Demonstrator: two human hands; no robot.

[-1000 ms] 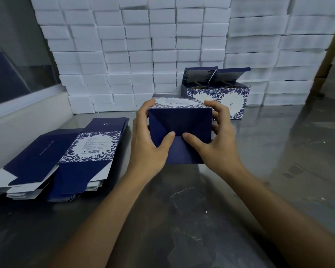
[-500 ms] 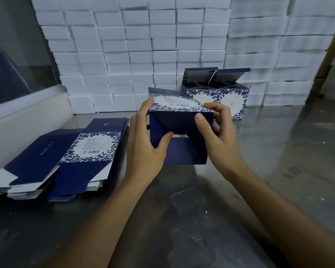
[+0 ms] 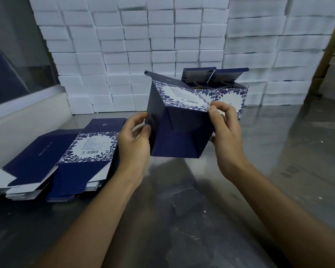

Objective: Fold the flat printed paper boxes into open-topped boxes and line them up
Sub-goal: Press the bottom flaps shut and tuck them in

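A navy paper box (image 3: pixel 179 130) with a white floral printed panel is held tilted above the steel table, its folded navy bottom flaps facing me. My left hand (image 3: pixel 134 141) grips its left edge between thumb and fingers. My right hand (image 3: pixel 225 130) pinches its right corner and supports it from behind. Two folded open-topped boxes (image 3: pixel 231 91) stand side by side behind it, partly hidden. Two stacks of flat printed boxes (image 3: pixel 66 153) lie at the left.
A wall of stacked white foam blocks (image 3: pixel 143 45) closes the back of the steel table (image 3: pixel 182 209). A glass pane and white ledge (image 3: pixel 17 113) run along the left. A wooden post (image 3: pixel 331 39) leans at the right.
The box has been lifted and turned, its bottom flaps now closed and tilted toward me. My thumbs left the flaps; both hands shifted to the box's side edges.
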